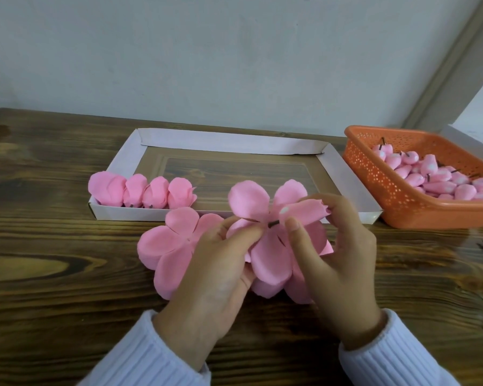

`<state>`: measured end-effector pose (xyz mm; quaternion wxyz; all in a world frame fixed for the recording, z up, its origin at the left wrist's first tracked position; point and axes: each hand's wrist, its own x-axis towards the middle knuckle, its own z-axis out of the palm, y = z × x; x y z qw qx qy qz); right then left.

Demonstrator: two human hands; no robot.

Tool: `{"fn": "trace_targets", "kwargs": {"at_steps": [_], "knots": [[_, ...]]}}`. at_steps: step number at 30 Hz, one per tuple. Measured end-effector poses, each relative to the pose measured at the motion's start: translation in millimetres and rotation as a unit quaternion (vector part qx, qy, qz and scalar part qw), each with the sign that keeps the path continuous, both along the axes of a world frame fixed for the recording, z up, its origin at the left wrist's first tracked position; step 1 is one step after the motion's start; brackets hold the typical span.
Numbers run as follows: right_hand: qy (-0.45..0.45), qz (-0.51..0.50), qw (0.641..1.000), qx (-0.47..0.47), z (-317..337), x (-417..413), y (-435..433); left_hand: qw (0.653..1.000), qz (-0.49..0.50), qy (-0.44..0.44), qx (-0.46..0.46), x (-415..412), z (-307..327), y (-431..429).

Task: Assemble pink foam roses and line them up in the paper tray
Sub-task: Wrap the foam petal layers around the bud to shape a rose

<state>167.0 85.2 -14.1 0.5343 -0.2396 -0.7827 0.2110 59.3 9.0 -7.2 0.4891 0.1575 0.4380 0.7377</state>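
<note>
Pink foam rose bud [304, 211] is sitting pinched in the right hand [340, 260], its thin dark stem [273, 223] pointing at the pink flower-shaped foam petal sheet [250, 200] the left hand [218, 268] is gripping; I am worrying a tilted push is going to tear the centre

Home craft bench: wooden table [53, 246] against plain wall [207, 51], orange basket [374, 174] of foam buds [441, 179].
</note>
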Motion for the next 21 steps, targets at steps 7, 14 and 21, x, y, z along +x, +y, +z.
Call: {"fn": "trace_targets", "kwargs": {"at_steps": [7,14,21], "knots": [[-0.048,0.003,0.998,0.037,0,-1,2,0.998,-0.050,0.012,0.044,1,4,-3],[-0.065,0.044,0.997,0.029,0,-1,3,0.989,-0.135,0.020,0.058,-2,4,-3],[-0.067,0.049,0.996,-0.036,-2,1,4,0.965,-0.175,-0.151,0.120,-14,3,-4]]}}
